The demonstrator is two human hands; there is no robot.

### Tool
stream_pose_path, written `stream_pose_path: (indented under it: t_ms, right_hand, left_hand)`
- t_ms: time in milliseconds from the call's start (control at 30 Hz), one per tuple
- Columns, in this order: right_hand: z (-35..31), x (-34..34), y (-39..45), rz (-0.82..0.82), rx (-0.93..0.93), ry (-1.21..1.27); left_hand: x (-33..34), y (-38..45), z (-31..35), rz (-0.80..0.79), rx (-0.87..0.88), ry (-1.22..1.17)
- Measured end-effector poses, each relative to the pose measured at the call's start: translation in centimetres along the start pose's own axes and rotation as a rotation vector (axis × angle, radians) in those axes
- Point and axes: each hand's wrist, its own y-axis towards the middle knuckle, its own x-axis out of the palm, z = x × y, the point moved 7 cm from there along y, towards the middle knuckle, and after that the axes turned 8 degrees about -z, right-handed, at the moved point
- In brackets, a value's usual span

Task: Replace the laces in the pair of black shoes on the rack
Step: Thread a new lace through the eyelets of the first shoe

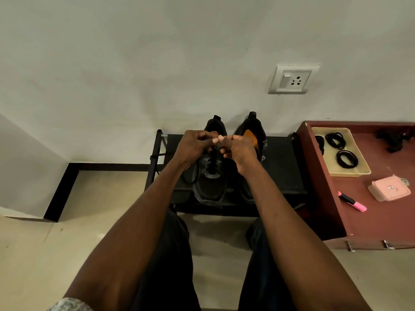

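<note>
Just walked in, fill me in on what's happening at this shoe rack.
A person sits facing a low black rack that holds a pair of black shoes. Both hands work at the top of the left shoe: the left hand and right hand meet above its tongue, fingers curled as if pinching a black lace. The right shoe stands untouched beside it. On the red cabinet to the right, a tray holds coiled black laces.

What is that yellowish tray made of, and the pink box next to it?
The tray looks like plastic: pale cream, smooth and matte, with a thin moulded rim. It could be something else painted. The pink box also looks like plastic, smooth with rounded corners and a slight sheen. Both sit on a reddish-brown cabinet top that looks like laminated wood.
</note>
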Motion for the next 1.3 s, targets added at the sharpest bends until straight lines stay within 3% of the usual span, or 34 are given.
stream_pose_path:
  t_ms: [133, 233, 367, 533, 700, 833, 967, 1067, 1167, 1233, 1300]
  right_hand:
    - [0.7, 0.6, 0.8, 0.005, -0.040, 0.086]
    - [1.9, 0.0, 1.7, 0.095, -0.012, 0.113]
    - [4.3, -1.2, 2.6, 0.244, 0.068, -0.136]
    - [7.2, -0.1, 2.9, 0.138, 0.165, -0.284]
    - [7.7, 0.6, 3.0, 0.104, 0.159, -0.295]
    - [7.3, 0.5, 3.2, 0.079, 0.153, -0.332]
    - [7.2, 0.2, 3.5, 0.063, 0.140, -0.381]
    - [7.2, 0.1, 3.8, 0.056, 0.148, -0.437]
    - [6.7, 0.0, 3.9, 0.056, 0.161, -0.492]
    - [6.6, 0.1, 3.9, 0.055, 0.165, -0.526]
    - [6.5, 0.2, 4.0, 0.044, 0.163, -0.560]
  left_hand:
    - [-0.3, 1.1, -0.9, 0.026, 0.019, 0.053]
    - [-0.7, 2.4, -1.7, 0.074, 0.040, 0.261]
    - [-0.3, 4.6, -3.0, 0.038, 0.066, 0.656]
    - [0.7, 6.1, -3.4, -0.049, 0.040, 0.884]
    - [1.2, 7.2, -4.0, -0.160, -0.116, 0.858]
    - [1.2, 8.0, -7.0, -0.184, -0.284, 0.600]
    - [1.2, 8.9, -8.5, -0.024, -0.360, 0.368]
    - [1.2, 8.4, -9.1, 0.017, -0.390, 0.335]
    - [0.4, 11.6, -15.9, 0.068, -0.340, 0.366]
    - [1.0, 10.2, -15.1, -0.049, -0.399, 0.435]
    - [2.1, 6.6, -9.4, -0.160, -0.325, 0.523]
